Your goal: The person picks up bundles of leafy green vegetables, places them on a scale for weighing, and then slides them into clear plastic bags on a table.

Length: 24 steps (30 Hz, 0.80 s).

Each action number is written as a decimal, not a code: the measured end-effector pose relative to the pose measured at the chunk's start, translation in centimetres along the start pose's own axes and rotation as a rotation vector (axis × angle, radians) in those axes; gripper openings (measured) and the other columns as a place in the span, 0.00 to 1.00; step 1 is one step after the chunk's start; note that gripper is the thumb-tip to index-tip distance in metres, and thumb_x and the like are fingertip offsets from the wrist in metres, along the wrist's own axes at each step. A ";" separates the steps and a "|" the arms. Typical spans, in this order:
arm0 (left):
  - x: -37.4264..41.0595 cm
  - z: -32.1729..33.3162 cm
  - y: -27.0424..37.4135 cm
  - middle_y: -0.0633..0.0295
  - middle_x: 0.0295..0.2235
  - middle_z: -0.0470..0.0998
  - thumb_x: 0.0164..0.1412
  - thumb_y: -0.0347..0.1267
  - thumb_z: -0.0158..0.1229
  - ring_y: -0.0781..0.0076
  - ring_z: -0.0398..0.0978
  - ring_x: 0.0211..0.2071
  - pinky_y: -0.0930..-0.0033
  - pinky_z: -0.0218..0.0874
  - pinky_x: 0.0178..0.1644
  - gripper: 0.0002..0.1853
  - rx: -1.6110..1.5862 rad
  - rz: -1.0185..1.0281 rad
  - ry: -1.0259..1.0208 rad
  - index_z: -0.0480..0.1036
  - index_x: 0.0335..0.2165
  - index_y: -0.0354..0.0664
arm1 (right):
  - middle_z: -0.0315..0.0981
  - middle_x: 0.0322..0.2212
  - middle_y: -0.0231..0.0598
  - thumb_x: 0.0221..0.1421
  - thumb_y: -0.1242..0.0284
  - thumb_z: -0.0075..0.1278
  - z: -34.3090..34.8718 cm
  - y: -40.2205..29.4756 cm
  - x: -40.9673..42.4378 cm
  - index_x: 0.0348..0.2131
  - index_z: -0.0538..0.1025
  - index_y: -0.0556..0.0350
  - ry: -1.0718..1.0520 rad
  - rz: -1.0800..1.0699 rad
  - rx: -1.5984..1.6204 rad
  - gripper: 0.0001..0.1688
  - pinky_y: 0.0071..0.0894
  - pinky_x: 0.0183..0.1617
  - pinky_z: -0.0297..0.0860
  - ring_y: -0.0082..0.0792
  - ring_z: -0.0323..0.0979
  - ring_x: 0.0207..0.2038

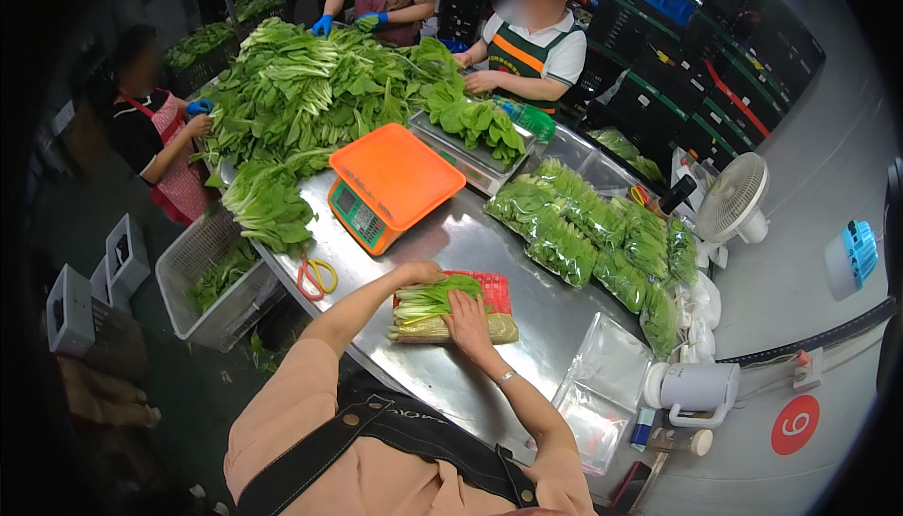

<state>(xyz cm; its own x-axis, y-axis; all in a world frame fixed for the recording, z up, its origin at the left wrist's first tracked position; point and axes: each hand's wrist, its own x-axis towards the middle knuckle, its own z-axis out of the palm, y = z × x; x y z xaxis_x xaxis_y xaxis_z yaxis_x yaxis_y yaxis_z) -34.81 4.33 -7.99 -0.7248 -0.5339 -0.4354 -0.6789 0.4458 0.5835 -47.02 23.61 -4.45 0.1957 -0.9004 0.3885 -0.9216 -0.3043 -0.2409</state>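
Observation:
A bundle of leafy greens [423,302] lies on a red plastic mesh sheet or tray [494,291], with a rolled gold-coloured wrap [487,329] along its near side. My left hand [425,272] is at the far left edge of the bundle, its fingers partly hidden. My right hand [468,315] lies flat over the leaves, fingers spread slightly. Beyond my hands stands an orange weighing scale [397,177]. Red and yellow scissors [316,278] lie to the left, near a loose bunch of greens [268,205]. To the right are clear plastic bags [607,382].
Bagged greens [614,241] lie in rows at the right, beside a fan [734,198] and a white jug [702,385]. A large pile of greens [317,85] covers the far end of the steel table [374,336]. Three people stand around it. A grey crate [211,325] stands left.

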 end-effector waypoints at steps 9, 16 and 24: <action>-8.5 1.6 5.9 0.41 0.49 0.60 0.44 0.59 0.54 0.41 0.61 0.48 0.47 0.55 0.50 0.50 0.323 0.132 -0.005 0.46 0.57 0.43 | 0.60 0.46 0.46 0.45 0.65 0.52 2.3 -0.4 -1.7 0.49 0.62 0.63 0.065 0.108 -0.010 0.33 0.45 0.55 0.53 0.45 0.57 0.50; -8.9 2.5 5.3 0.45 0.50 0.57 0.36 0.51 0.65 0.43 0.58 0.50 0.43 0.53 0.50 0.56 0.332 0.128 0.018 0.43 0.57 0.40 | 0.57 0.48 0.51 0.45 0.70 0.52 0.0 -1.6 -0.7 0.51 0.60 0.64 0.113 0.052 0.091 0.34 0.46 0.56 0.52 0.49 0.55 0.50; -7.4 4.2 4.0 0.47 0.51 0.57 0.35 0.48 0.66 0.45 0.59 0.50 0.39 0.56 0.47 0.53 0.360 0.001 -0.009 0.48 0.55 0.37 | 0.47 0.55 0.53 0.29 0.50 0.61 -4.6 -2.0 4.4 0.57 0.48 0.61 -0.312 -0.222 -0.075 0.63 0.58 0.60 0.42 0.52 0.43 0.59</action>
<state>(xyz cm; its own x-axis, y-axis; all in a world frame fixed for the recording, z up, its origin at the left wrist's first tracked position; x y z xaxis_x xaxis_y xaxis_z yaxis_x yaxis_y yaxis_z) -32.64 13.09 -5.25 -0.7258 -0.5275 -0.4416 -0.6745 0.6720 0.3057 -45.88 21.67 1.88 0.4748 -0.8701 0.1321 -0.8652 -0.4890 -0.1111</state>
